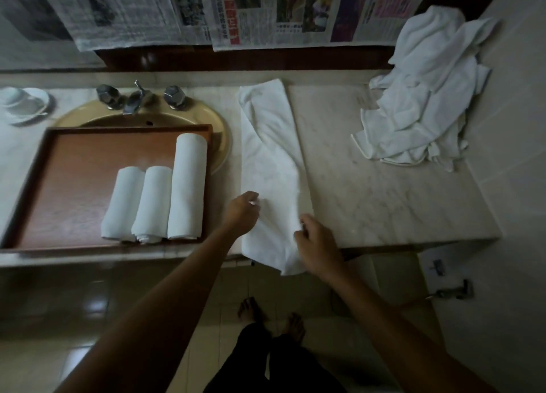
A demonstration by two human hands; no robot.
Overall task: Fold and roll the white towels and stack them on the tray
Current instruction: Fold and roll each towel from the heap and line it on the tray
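Both forearms reach in from the bottom edge toward the marble counter (384, 192). Near its front edge, the left hand (240, 214) has its curled fingers pinching the left side of a folded white towel (271, 168), and the right hand (317, 243) grips the towel's right side with fingers bent around the cloth. This one towel lies as a long strip, its long axis running from the counter's back edge to the front, and its near end hangs over the front edge. One wooden tray (74, 171) sits toward the counter's left end, partly covering the sink (220, 135). Three rolled towels (156, 197) lie side by side at the tray's right edge, all pointing front to back; the rightmost is the longest. At the counter's back right corner rests a heap of loose white towels (425, 97); their number cannot be counted. Past the tray's back edge stand a tap with two handles (139, 97), blurred, and at the far left a cup on a saucer (23, 103), cut off by the frame.
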